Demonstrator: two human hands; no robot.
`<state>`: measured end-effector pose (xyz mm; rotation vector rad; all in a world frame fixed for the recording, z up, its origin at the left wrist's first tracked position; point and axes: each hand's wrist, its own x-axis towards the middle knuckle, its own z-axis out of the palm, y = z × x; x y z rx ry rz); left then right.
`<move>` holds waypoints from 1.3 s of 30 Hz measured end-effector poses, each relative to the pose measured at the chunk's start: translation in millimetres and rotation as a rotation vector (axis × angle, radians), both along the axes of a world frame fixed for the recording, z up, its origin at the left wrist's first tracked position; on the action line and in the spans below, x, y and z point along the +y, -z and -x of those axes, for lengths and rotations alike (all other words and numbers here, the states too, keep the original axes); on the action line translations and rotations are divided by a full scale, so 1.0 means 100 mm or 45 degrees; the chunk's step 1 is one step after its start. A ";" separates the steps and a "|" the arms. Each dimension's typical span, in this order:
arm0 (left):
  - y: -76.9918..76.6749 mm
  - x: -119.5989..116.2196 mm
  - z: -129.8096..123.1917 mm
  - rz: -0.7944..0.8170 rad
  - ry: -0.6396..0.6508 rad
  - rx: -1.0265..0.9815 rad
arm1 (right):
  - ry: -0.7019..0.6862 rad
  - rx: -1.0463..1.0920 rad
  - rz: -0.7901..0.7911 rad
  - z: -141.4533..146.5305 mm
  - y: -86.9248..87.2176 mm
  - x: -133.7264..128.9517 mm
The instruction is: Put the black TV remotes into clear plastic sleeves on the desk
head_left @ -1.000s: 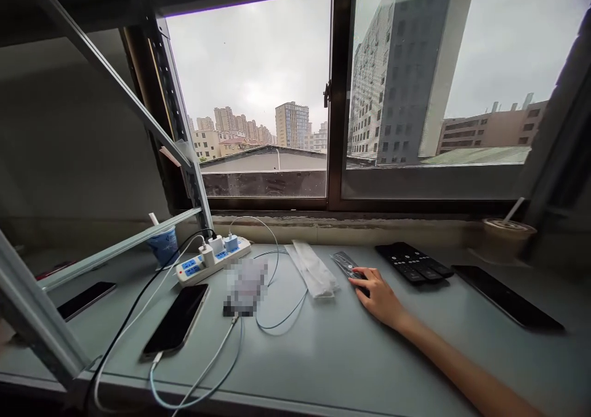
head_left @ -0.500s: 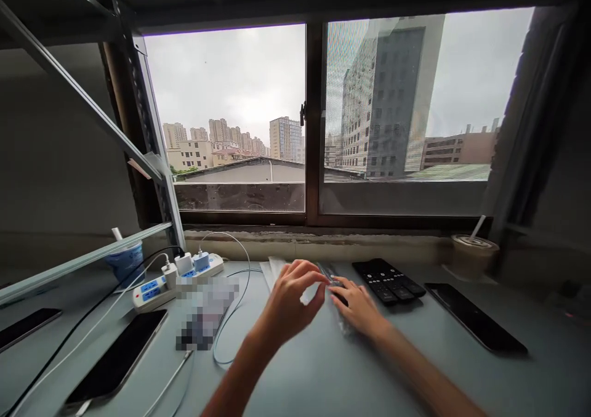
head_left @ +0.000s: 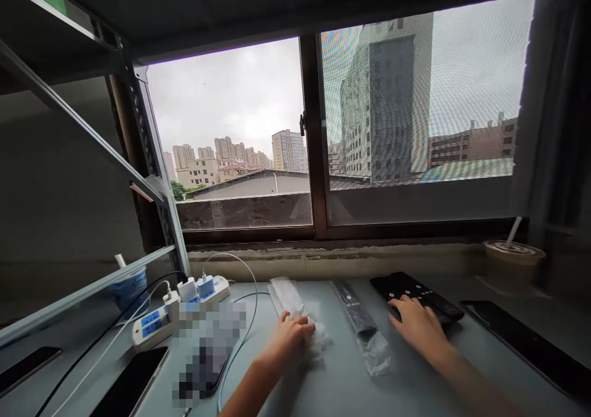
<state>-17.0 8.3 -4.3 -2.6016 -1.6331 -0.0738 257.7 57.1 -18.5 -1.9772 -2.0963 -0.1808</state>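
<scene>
My left hand [head_left: 290, 342] rests on a crumpled clear plastic bag [head_left: 287, 295], its fingers curled onto the plastic. To the right lies a dark strip-like item [head_left: 353, 309] in clear wrapping, untouched, with loose plastic at its near end. My right hand [head_left: 418, 324] lies with fingers spread over the near left part of a black device [head_left: 434, 295] with small white marks on top. Whether the left fingers grip the plastic or only press it is hard to see.
A power strip [head_left: 152, 327] with plugs and cables stands left, near a blue cup [head_left: 129, 287]. Phones [head_left: 132, 383] lie at the left, a black slab [head_left: 526, 340] at the right. A lidded drink cup [head_left: 514, 269] stands back right, by the window.
My hands have moved apart: the left came down onto the plastic bag, the right went right to the black device. The wrapped strip is now uncovered. The view has shifted.
</scene>
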 end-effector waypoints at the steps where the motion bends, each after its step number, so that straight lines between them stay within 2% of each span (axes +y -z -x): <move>1: 0.00 0.00 -0.02 0.034 -0.028 0.014 | -0.011 0.003 -0.020 0.01 0.02 0.00; 4: -0.04 -0.02 -0.04 0.055 -0.066 -0.034 | -0.025 0.017 -0.064 0.03 0.04 0.00; 8: -0.11 -0.08 0.00 0.039 -0.032 -0.196 | -0.002 0.076 -0.052 0.01 0.05 0.02; 11: -0.11 -0.08 0.02 0.027 -0.023 -0.198 | 0.002 0.113 -0.047 -0.02 0.06 0.04; 17: -0.11 -0.04 0.06 -0.151 0.027 -0.160 | 0.054 0.046 -0.150 0.02 0.08 0.03; 19: -0.17 -0.06 0.08 -0.317 -0.027 -0.195 | 0.101 0.033 -0.162 0.04 0.08 0.03; 23: -0.29 -0.09 0.12 -0.657 -0.236 -0.357 | 0.105 0.021 -0.135 0.05 0.11 0.02; 26: -0.30 -0.10 0.14 -0.751 -0.400 -0.565 | 0.095 0.019 -0.127 0.04 0.13 0.03; 28: -0.27 -0.09 0.12 -0.748 -0.444 -0.675 | 0.092 0.039 -0.129 0.04 0.13 0.03; 30: -0.22 -0.09 0.08 -0.712 -0.372 -0.659 | 0.086 0.066 -0.118 0.04 0.13 0.02; 33: -0.15 -0.09 0.03 -0.694 -0.130 -0.481 | 0.087 0.129 -0.063 0.06 0.09 -0.01; 36: -0.10 -0.11 -0.01 -0.665 0.071 -0.435 | 0.091 0.231 0.019 0.06 0.06 -0.04; 39: -0.06 -0.13 -0.05 -0.478 0.183 -0.373 | 0.075 0.311 0.072 0.05 0.05 -0.04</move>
